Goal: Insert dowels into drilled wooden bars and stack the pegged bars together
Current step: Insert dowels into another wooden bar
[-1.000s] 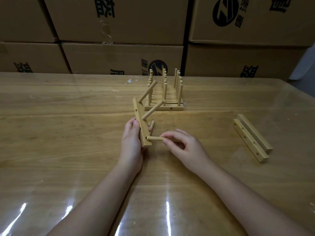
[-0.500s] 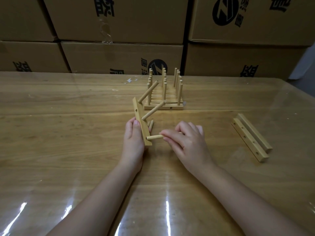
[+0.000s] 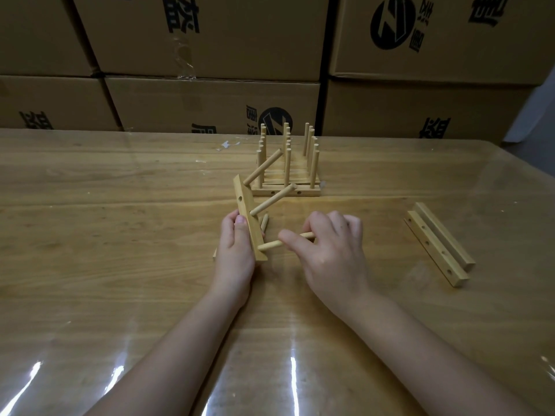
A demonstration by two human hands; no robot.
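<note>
A wooden table (image 3: 105,235) fills the lower view, its pale grain running left to right under a clear glossy cover. Bright streaks of light reflect off the cover along the near edge. A few small white scraps (image 3: 226,144) lie near the far edge. Behind the table, brown cardboard boxes (image 3: 210,103) stand stacked in rows like a wall, printed with black characters and a round black logo (image 3: 392,27). At far right, a pale strip (image 3: 533,112) shows past the boxes.
</note>
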